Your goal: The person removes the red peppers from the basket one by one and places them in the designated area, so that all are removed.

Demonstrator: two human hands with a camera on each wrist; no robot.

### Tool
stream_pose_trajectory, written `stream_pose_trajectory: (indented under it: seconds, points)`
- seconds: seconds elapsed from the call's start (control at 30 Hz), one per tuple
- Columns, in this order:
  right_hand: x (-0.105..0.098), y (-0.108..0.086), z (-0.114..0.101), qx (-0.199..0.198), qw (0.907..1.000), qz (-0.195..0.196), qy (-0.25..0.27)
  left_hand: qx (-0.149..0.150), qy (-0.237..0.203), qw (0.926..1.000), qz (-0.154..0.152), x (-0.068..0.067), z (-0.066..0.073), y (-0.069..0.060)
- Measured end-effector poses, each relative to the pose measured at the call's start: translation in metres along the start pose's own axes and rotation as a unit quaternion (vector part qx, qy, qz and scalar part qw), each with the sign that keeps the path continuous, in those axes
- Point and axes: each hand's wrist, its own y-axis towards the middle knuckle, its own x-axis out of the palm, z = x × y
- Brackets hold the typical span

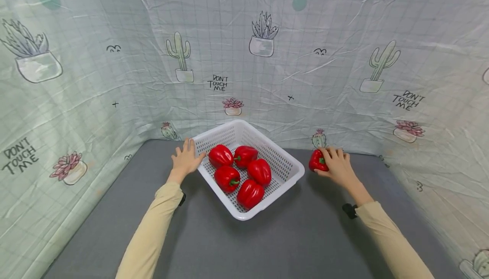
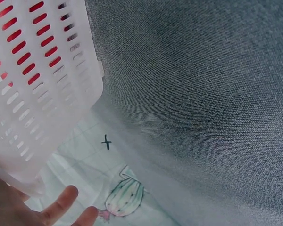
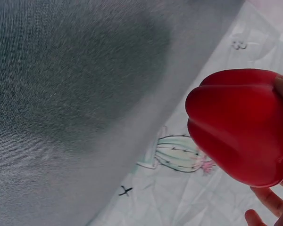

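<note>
A white perforated plastic basket (image 1: 280, 160) stands cornerwise on the grey table, with several red bell peppers (image 1: 250, 194) lying inside. My left hand (image 1: 185, 159) touches the rim at the basket's left corner, its fingers spread; in the left wrist view, two fingertips (image 2: 61, 205) show below that rim. To the right of the basket, my right hand (image 1: 338, 166) holds another red bell pepper (image 1: 316, 161) between thumb and fingers. That held pepper (image 3: 240, 125) appears large in the right wrist view, raised above the table, with most of the hand out of frame.
The grey tabletop (image 1: 244, 249) stretches in front of the basket and to both sides. A pale cloth (image 1: 229, 37) printed with cacti and potted plants hangs behind the table and along both sides. Dark wrist devices (image 1: 349, 211) sit at the cuffs.
</note>
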Motion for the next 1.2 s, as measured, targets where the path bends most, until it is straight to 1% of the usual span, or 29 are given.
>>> stream_pose_trajectory:
  seconds: [0.17, 0.23, 0.33, 0.47, 0.6, 0.73, 0.97, 1.2]
  points:
    - [0.011, 0.006, 0.008, -0.004, 1.0000, -0.006, -0.004, -0.001, 0.000, 1.0000, -0.006, -0.002, 0.000, 0.000]
    - [0.015, 0.009, 0.010, -0.003, 0.9999, -0.015, -0.007, -0.001, -0.002, 1.0000, -0.007, -0.002, 0.000, 0.000]
    - [0.021, 0.013, 0.012, 0.002, 0.9994, -0.034, -0.011, 0.000, -0.002, 1.0000, -0.007, -0.003, -0.001, 0.000]
    - [0.029, 0.016, 0.017, 0.020, 0.9974, -0.067, -0.013, 0.001, -0.003, 1.0000, -0.006, -0.003, 0.000, 0.002]
    - [0.034, 0.018, 0.019, 0.036, 0.9953, -0.088, -0.016, -0.001, -0.005, 1.0000, -0.003, -0.002, 0.001, 0.003]
    - [0.035, 0.020, 0.017, 0.042, 0.9942, -0.098, -0.014, -0.002, -0.003, 1.0000, 0.000, -0.002, 0.001, 0.002]
    - [0.037, 0.022, 0.016, 0.051, 0.9908, -0.124, -0.015, -0.010, 0.001, 0.9999, -0.007, -0.001, 0.002, 0.001]
    - [0.039, 0.024, 0.016, 0.049, 0.9898, -0.134, -0.008, -0.012, 0.000, 0.9999, -0.007, -0.001, 0.002, 0.000]
